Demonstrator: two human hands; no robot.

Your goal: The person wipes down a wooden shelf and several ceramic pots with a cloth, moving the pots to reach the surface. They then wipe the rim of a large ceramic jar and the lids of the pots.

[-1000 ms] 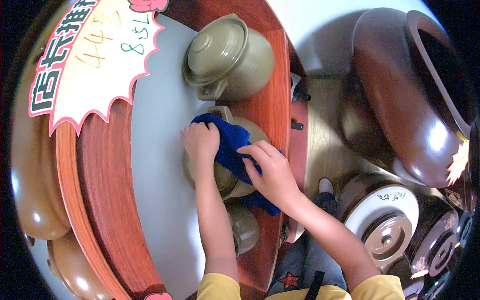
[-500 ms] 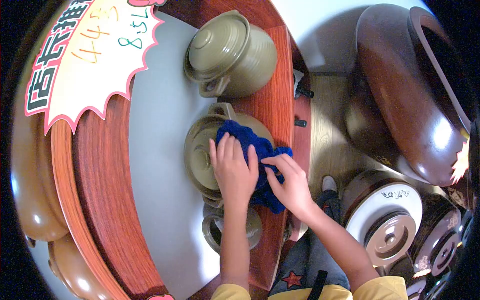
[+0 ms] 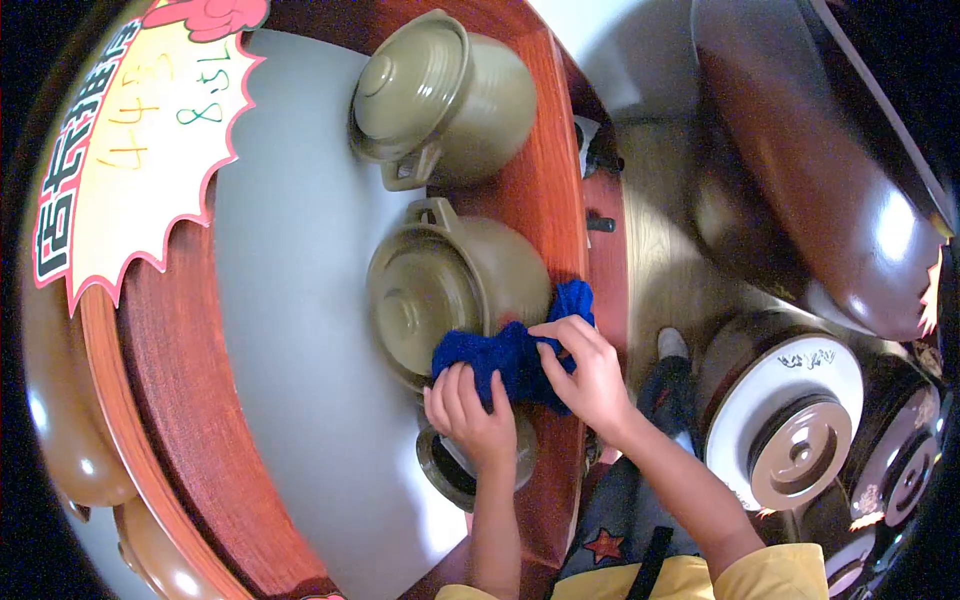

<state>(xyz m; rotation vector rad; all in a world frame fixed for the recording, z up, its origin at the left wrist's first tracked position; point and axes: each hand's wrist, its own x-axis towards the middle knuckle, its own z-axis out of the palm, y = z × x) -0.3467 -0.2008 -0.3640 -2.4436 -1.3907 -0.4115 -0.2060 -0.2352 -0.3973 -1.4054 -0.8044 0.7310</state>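
A blue cloth (image 3: 500, 362) lies bunched against the lower side of an olive-green lidded pot (image 3: 515, 265), which rests tilted on its side in my view. My left hand (image 3: 473, 415) presses the cloth with curled fingers near the rim of the pot's lid (image 3: 412, 310). On the cloth's other end, my right hand (image 3: 585, 375) pinches the fabric between thumb and fingers by the pot's body. Part of the pot's lower side is hidden behind the cloth and my hands. Just below my left hand sits a smaller dark-green pot (image 3: 445, 468).
Another olive-green lidded pot (image 3: 490, 110) stands above on the same red wooden shelf (image 3: 555, 230). A starburst price sign (image 3: 150, 150) hangs at the upper left. Large brown jars (image 3: 800, 160) and a white-lidded crock (image 3: 725, 430) stand on the floor at right.
My left hand has slid down the pot with the cloth, uncovering more of the lid and body. My right hand keeps its grip at nearly the same place. The view has shifted slightly.
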